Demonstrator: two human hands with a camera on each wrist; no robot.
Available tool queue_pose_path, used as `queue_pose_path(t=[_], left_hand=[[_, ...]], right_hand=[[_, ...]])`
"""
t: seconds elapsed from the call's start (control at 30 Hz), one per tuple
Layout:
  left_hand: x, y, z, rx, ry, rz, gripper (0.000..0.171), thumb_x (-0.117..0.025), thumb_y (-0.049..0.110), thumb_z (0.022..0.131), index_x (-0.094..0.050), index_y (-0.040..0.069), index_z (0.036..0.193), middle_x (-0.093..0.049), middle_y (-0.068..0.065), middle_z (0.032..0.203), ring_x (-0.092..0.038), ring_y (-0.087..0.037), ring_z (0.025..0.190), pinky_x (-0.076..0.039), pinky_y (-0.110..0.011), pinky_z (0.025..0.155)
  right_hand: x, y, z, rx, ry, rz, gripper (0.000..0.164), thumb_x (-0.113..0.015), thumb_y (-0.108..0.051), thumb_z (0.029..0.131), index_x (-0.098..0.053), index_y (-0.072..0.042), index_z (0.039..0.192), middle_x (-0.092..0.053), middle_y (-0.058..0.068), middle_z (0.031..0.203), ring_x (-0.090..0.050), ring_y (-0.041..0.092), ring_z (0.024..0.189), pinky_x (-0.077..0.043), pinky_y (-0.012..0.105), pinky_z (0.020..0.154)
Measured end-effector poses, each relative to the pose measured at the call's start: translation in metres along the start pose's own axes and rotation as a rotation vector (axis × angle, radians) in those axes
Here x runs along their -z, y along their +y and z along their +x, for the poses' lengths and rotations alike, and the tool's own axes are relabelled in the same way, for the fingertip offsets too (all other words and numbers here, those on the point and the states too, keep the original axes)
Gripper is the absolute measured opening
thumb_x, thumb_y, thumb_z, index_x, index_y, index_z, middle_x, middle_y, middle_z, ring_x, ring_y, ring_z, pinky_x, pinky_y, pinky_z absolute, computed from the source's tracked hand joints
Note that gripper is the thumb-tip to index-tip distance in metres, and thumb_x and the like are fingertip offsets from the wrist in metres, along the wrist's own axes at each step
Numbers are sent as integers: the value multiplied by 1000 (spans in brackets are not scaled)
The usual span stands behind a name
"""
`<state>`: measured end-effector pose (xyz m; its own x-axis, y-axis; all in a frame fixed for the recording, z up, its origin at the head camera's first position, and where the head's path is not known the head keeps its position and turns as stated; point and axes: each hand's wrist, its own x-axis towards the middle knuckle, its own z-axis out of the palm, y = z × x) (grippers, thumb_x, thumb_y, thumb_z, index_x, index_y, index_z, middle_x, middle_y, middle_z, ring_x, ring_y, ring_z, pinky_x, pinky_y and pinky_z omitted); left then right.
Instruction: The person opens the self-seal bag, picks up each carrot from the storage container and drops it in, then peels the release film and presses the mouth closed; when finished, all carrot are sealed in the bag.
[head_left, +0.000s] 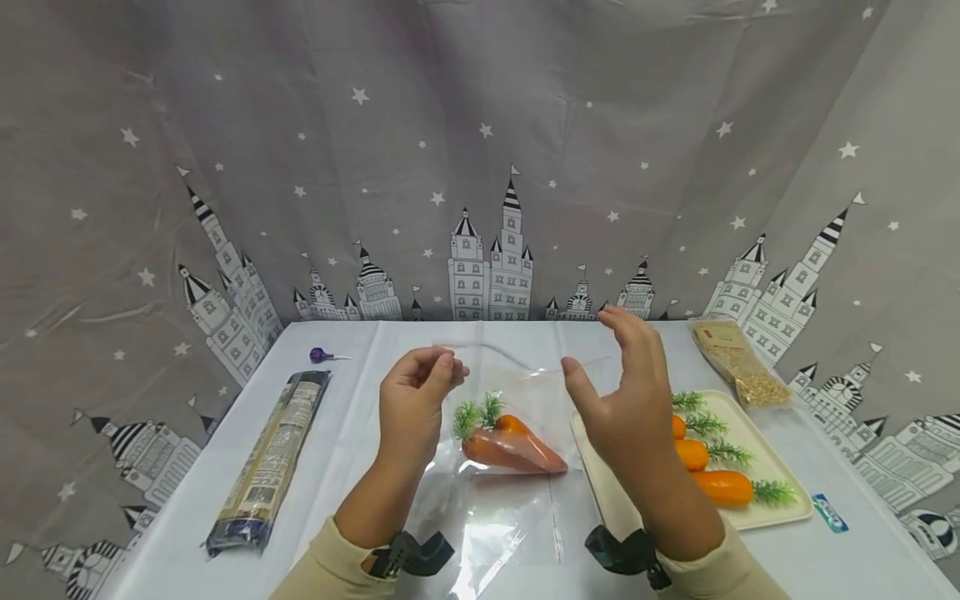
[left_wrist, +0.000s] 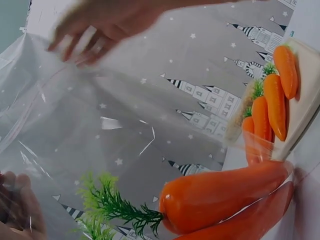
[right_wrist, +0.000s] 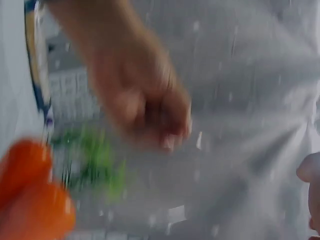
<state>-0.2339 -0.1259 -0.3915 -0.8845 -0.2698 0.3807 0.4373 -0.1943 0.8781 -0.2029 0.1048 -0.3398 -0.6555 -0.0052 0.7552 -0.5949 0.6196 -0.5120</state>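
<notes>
A clear plastic zip bag (head_left: 517, 390) hangs in front of me, with two orange carrots (head_left: 517, 450) and their green tops inside. My left hand (head_left: 415, 400) pinches one end of the bag's upper edge between thumb and fingers. At the other end of that edge is my right hand (head_left: 626, 400), thumb and fingers spread wide apart. In the left wrist view the carrots (left_wrist: 215, 197) lie low in the bag, and the right hand (left_wrist: 117, 27) is above. The right wrist view is blurred; it shows the curled left hand (right_wrist: 142, 95).
On the right, a cream tray (head_left: 780, 450) holds several carrots (head_left: 723, 487), partly behind my right forearm. Beyond it lies a bag of grain-like food (head_left: 742, 367); a small blue-green packet (head_left: 830, 512) sits beside the tray. At left are a long package (head_left: 270, 462) and a purple lollipop (head_left: 321, 355).
</notes>
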Motion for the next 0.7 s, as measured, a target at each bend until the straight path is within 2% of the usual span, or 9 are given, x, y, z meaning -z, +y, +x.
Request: queue_pose_path(t=[0.07, 0.13, 0.23, 0.3, 0.4, 0.5, 0.7], left_hand=[[0, -1, 0, 1, 7, 9, 14, -67, 2, 100, -67, -9, 109, -71, -5, 92, -74, -15, 84, -63, -31, 85], [0, 0, 1, 1, 8, 15, 14, -67, 3, 101, -67, -9, 108, -71, -5, 92, -75, -16, 84, -63, -31, 85], [1, 0, 2, -3, 1, 17, 14, -67, 3, 101, -66, -8, 109, -71, -7, 93, -74, -18, 87, -63, -32, 86], [2, 1, 3, -4, 4, 22, 12, -67, 3, 101, -66, -7, 108, -71, -7, 94, -73, -18, 88, -63, -30, 85], [2, 1, 3, 9, 14, 15, 11, -68, 2, 99, -67, -4, 108, -70, -6, 95, -71, -18, 88, -62, -27, 82], [2, 1, 2, 34, 28, 4, 10, -69, 0, 98, -67, -2, 108, -70, -5, 97, -69, -16, 86, -61, -24, 76], [0, 3, 1, 31, 22, 22, 10, -69, 3, 100, -66, -1, 108, -69, -5, 104, -69, -17, 94, -60, -23, 79]], right_hand=[[-8, -14, -3, 178, 75, -10, 49, -70, -18, 94, -56, 1, 137, -56, 19, 144, -48, 35, 142, -39, 51, 120], [-17, -28, -5, 349, 113, 8, 38, -66, -18, 97, -61, 4, 128, -62, 21, 134, -54, 39, 134, -42, 51, 117], [-36, -46, -9, 504, 82, 23, 27, -62, -18, 102, -66, 4, 118, -68, 17, 118, -63, 36, 115, -50, 43, 107], [-48, -56, -10, 525, 28, 13, 23, -63, -16, 102, -67, 1, 117, -70, 13, 113, -65, 30, 107, -53, 38, 102], [-66, -64, -9, 500, -48, -31, 22, -67, -11, 98, -68, 0, 117, -70, 10, 110, -66, 26, 104, -54, 34, 100], [-80, -64, -4, 463, -91, -69, 20, -68, -8, 97, -69, -2, 115, -71, 9, 109, -66, 25, 104, -54, 34, 100], [-93, -55, 12, 385, -181, -94, 13, -63, -7, 102, -69, -4, 113, -69, 7, 105, -64, 23, 99, -54, 33, 94]])
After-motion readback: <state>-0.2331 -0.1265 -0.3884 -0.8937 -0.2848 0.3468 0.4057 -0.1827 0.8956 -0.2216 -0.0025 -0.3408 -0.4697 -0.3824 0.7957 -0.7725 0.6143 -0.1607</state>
